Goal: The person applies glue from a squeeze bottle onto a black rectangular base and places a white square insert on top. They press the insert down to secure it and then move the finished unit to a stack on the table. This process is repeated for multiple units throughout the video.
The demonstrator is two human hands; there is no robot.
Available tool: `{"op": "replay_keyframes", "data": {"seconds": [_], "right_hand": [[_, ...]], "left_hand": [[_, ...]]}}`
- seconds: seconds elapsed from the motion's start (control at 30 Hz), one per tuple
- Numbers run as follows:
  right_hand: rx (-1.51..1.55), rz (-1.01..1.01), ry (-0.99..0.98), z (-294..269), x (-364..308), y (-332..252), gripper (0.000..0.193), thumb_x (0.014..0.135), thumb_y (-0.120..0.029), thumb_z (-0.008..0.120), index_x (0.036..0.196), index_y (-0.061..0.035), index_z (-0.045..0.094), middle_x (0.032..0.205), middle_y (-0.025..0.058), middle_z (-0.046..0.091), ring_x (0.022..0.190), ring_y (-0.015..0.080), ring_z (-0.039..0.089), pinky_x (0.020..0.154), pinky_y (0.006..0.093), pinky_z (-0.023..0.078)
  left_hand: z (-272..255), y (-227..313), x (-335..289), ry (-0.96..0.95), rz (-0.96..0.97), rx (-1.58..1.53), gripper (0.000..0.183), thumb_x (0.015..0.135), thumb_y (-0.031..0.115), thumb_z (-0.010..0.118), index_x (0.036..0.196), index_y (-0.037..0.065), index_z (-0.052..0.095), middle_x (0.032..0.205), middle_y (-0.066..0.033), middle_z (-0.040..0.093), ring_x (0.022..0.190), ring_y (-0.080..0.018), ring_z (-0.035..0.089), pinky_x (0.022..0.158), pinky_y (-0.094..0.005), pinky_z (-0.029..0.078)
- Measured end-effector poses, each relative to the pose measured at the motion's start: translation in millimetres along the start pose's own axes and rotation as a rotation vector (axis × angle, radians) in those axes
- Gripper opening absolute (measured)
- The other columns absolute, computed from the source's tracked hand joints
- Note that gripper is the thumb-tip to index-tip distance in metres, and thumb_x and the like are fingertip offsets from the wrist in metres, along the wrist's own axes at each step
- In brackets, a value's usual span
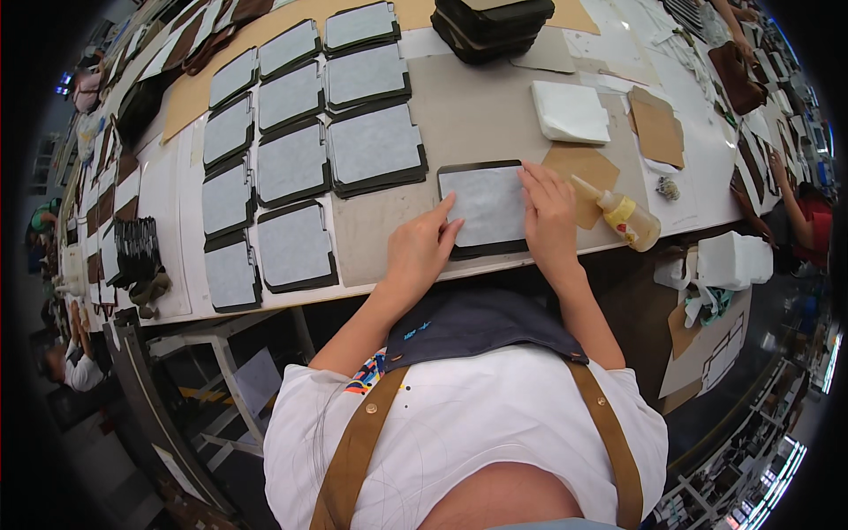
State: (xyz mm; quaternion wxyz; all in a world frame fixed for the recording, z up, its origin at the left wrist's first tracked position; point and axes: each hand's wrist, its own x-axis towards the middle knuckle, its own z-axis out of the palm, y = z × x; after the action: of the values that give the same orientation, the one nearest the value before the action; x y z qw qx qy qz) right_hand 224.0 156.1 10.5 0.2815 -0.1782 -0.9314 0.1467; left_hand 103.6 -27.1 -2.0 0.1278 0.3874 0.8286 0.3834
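A dark-edged panel with a pale grey sheet [488, 212] on top lies near the table's front edge, before me. My left hand [420, 246] rests at the panel's left side, its thumb and forefinger apart and touching the edge. Along the right side lie the outstretched fingers of my right hand [549, 216], over the sheet's border. Neither hand is closed round anything. Just right of my right hand, a clear squeeze bottle with a yellow band [629, 219] lies on its side, its nozzle toward the hand. Part of a brown card [579, 168] shows beneath the nozzle.
Several stacks of similar grey-topped panels [291, 163] stand in columns to the left. A pile of black pieces [493, 31] is at the back. White sheets [570, 113] and brown cards [656, 132] lie to the right. A bundle of dark strips [137, 252] stands far left.
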Motion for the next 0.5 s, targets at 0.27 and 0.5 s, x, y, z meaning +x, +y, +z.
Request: {"op": "replay_keyframes", "data": {"seconds": [0.27,0.5], "right_hand": [[0.237,-0.104,-0.211,7,5,-5,0.043,0.086,0.011,0.055,0.126,-0.0001,0.063,0.129,0.0166,0.065,0.123,0.0347,0.06,0.103,0.0436,0.048],[0.166,-0.089,-0.148,14,4,-6,0.048,0.079,0.013,0.054,0.124,0.0027,0.062,0.129,0.0185,0.065,0.123,0.0367,0.06,0.106,0.0451,0.048]], "left_hand": [[-2,2,1,-0.014,-0.002,0.007,0.04,0.093,0.02,0.071,0.131,0.007,0.067,0.073,-0.0098,0.067,0.06,-0.0227,0.063,0.059,-0.0353,0.049],[-1,0,1,-0.015,0.004,0.001,0.04,0.093,0.02,0.071,0.131,0.007,0.067,0.073,-0.0098,0.067,0.059,-0.0229,0.062,0.059,-0.0355,0.049]]}}
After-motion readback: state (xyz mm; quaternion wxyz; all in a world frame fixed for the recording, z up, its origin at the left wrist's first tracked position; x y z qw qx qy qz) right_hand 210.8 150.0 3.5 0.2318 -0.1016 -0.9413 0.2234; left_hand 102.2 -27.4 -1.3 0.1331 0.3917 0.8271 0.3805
